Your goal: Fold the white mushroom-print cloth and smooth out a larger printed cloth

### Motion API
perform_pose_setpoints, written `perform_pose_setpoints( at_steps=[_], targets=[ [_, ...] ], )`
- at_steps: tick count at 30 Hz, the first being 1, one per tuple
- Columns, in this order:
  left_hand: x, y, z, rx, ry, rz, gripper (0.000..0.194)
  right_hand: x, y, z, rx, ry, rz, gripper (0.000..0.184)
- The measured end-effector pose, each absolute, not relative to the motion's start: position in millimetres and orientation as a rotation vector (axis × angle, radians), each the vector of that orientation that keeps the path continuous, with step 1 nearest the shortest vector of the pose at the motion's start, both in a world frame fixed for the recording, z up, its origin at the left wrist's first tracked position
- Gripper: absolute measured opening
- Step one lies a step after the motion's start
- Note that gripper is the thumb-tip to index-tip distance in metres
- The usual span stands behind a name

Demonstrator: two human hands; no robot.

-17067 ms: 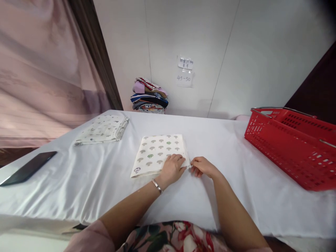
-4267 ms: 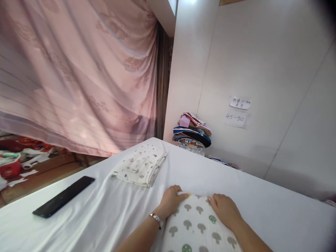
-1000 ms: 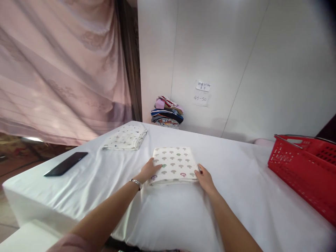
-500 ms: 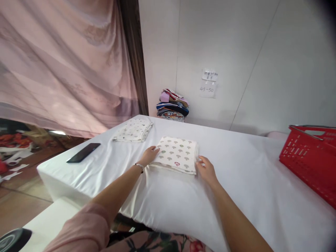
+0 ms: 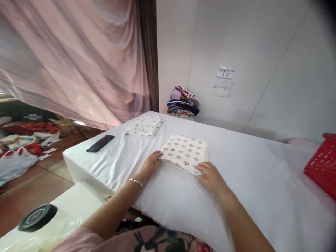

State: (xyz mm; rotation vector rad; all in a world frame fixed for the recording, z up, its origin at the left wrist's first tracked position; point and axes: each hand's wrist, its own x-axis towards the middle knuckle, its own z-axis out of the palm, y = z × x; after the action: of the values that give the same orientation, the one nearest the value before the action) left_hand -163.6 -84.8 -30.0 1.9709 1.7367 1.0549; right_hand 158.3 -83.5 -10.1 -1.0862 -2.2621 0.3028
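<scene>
while both hands are at the near corners of the cloth point(image 5: 183, 151), the step in hand looks like squaring up its folded layers, or taking hold to shift it, and the pose does not settle which; the next move seems to call for an even hold on both corners, so that the layers stay in line; the left hand point(image 5: 150, 167) is at the cloth's 8 o'clock, fingers bent over the corner; the right hand point(image 5: 212, 177) is at its 4 o'clock, fingers curled over the edge; both grips look narrow, holding the cloth, though the thumbs are hard to make out; the forearms reach in from 7 and 5 o'clock, elbows bent, a bracelet point(image 5: 136, 182) on the left wrist; the cloth is at the table's point(image 5: 257, 168) near side, and any lift is unclear; a second cloth point(image 5: 144, 126) lies apart at 10 o'clock, a basket point(image 5: 322, 162) well apart at 3.
</scene>
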Motion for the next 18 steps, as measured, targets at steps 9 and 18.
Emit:
perform_pose_setpoints(
  at_steps=[9, 18],
  targets=[
    [-157, -80, -24, 1.948, 1.823, 0.973, 0.048, 159, -82, -13, -1.088, -2.328, 0.232, 0.037],
    [-151, -79, -25, 2.016, 1.894, 0.932, 0.05, 162, -76, -21, -1.075, -2.308, 0.239, 0.029]
  ],
)
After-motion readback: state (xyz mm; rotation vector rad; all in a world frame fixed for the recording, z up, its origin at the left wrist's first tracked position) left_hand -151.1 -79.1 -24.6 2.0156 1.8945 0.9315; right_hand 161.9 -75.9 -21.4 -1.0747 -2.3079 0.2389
